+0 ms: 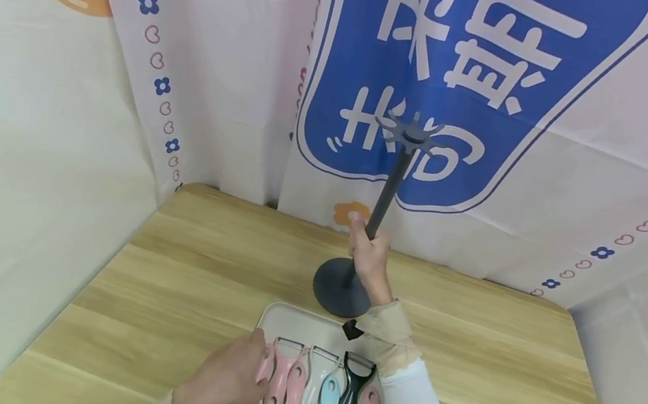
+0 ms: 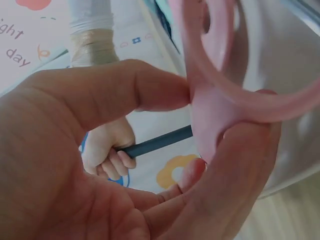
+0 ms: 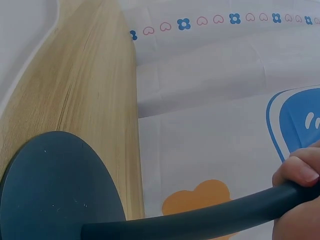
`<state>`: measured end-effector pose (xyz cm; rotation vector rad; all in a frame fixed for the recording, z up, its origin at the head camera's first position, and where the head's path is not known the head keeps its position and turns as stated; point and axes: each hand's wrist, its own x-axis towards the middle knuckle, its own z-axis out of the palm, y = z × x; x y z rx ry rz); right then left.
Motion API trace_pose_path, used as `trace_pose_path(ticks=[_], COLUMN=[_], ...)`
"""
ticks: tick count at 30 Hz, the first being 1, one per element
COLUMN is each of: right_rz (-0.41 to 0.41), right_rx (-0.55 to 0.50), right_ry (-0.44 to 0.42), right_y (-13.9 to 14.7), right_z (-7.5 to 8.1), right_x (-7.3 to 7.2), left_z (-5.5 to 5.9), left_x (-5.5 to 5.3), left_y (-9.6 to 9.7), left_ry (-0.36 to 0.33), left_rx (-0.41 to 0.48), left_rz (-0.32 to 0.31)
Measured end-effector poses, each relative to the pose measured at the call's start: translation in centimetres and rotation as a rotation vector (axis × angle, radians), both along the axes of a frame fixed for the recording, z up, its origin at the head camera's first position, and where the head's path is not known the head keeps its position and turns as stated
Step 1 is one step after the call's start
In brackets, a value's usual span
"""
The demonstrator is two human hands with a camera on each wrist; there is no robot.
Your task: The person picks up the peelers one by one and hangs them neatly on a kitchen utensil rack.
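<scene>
Pinching pink peeler (image 2: 214, 107) (left hand (image 1: 227, 375)), right hand (image 1: 371, 260) gripping stand (image 1: 389, 188)

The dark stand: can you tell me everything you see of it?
The dark stand is blue-grey and smooth, apparently plastic or painted metal. A flat round base carries a slim pole topped by a ring of prongs; nothing visible hangs from them. It stands on the wooden-looking table, just beyond the tray, the person's right hand gripping the pole partway up.
</scene>
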<state>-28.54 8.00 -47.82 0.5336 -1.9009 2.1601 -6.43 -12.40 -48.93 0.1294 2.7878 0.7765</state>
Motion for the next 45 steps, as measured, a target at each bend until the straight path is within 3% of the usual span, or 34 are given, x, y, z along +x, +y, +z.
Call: trace_pose_path(ticks=[5, 12, 18, 28, 30, 33, 40, 45], right_rz=[0.012, 0.018, 0.011, 0.007, 0.003, -0.001, -0.028, -0.059], right_rx=[-0.011, -0.022, -0.025, -0.027, -0.025, -0.017, -0.027, -0.02], right_ry=[0.003, 0.032, 0.051, 0.056, 0.056, 0.057, 0.057, 0.05], right_y=[0.1, 0.1, 0.2, 0.1, 0.2, 0.1, 0.0, -0.1], right_z=[-0.1, -0.3, -0.2, -0.3, -0.3, -0.4, -0.3, -0.4], right_x=[0.1, 0.1, 0.2, 0.1, 0.1, 0.0, 0.1, 0.1], left_z=[1.3, 3.3, 4.4, 6.8, 7.4, 8.2, 10.0, 11.2], left_x=[-0.2, -0.9, -1.8, -3.4, -3.8, -4.6, -6.3, -7.7], left_y=[-0.4, -1.5, -1.6, -0.9, -0.8, -0.5, 0.1, 0.3], left_ry=[-0.009, 0.07, 0.141, 0.182, 0.236, 0.377, 0.632, 0.758], left_rx=[-0.009, 0.048, 0.135, 0.338, 0.354, 0.346, 0.423, 0.486], left_rz=[-0.012, -0.051, -0.12, -0.172, -0.181, -0.192, -0.256, -0.289])
